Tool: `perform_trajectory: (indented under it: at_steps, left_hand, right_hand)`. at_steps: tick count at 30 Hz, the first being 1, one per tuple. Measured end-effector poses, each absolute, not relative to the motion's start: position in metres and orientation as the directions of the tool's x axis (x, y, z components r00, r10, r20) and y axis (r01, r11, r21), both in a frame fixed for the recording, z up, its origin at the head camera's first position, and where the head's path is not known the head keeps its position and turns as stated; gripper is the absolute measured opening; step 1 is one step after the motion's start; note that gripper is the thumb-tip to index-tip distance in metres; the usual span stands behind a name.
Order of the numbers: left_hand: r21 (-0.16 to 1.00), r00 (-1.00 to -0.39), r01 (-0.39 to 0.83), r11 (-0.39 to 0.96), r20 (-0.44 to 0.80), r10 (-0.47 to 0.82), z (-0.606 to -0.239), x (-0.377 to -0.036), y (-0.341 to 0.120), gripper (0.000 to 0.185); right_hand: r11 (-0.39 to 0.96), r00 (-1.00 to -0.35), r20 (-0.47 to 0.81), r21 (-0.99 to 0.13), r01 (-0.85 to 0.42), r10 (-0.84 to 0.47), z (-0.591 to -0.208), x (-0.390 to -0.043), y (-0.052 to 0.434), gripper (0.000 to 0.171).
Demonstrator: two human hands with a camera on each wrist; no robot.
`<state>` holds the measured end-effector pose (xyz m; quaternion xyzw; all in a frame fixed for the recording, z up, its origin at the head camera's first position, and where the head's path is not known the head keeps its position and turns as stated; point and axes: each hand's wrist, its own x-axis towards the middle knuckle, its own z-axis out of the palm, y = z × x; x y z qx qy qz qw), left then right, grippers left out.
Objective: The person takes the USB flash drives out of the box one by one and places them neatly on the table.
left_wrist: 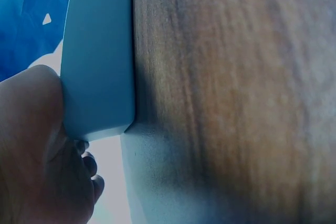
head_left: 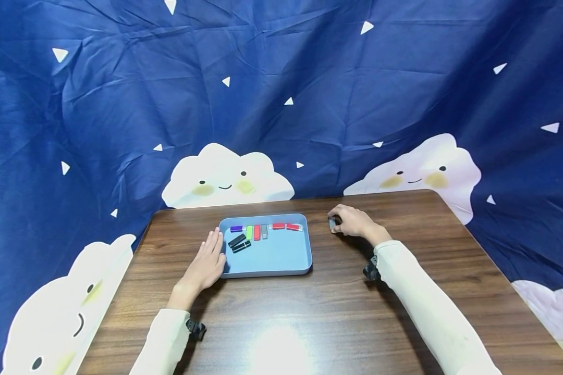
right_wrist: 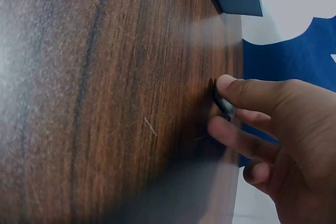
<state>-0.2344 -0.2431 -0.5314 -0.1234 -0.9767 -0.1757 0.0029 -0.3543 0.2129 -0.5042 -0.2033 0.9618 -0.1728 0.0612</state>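
Observation:
A blue tray [head_left: 272, 258] lies on the table with several USB sticks in its back and left parts: a purple one [head_left: 236, 229], a green one [head_left: 249, 233], a grey one [head_left: 264, 232], red ones [head_left: 278, 226] and black ones [head_left: 236, 240]. My left hand [head_left: 207, 263] rests along the tray's left side, fingers straight; in the left wrist view its thumb side touches the tray wall [left_wrist: 100, 56]. Right of the tray, my right hand [head_left: 354, 221] pinches a grey USB stick [head_left: 332, 224] at the tabletop. Fingers partly hide this stick [right_wrist: 222, 103] in the right wrist view.
The brown wooden table [head_left: 309, 312] has its far edge just behind the tray and right hand. A blue curtain [head_left: 262, 104] with white clouds hangs behind it. Dark wrist cameras [head_left: 196, 329] sit on both sleeves.

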Motion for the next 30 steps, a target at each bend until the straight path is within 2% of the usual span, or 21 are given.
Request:
perform_trajectory:
  at_steps: [12,30]
  left_hand:
    - [0.349,-0.969,0.246,0.904,0.066,0.238,-0.5336,-0.2343,-0.2439,0.065]
    - [0.342,-0.971,0.236,0.909,0.055,0.232,-0.5334,-0.2348,-0.2438,0.064]
  right_hand:
    - [0.855,-0.905,-0.062,-0.36,-0.372,-0.42,-0.5031,-0.3507,0.2128,0.044]
    - [0.849,-0.904,-0.038,-0.362,-0.385,-0.426,-0.5037,-0.3502,0.2129,0.044]
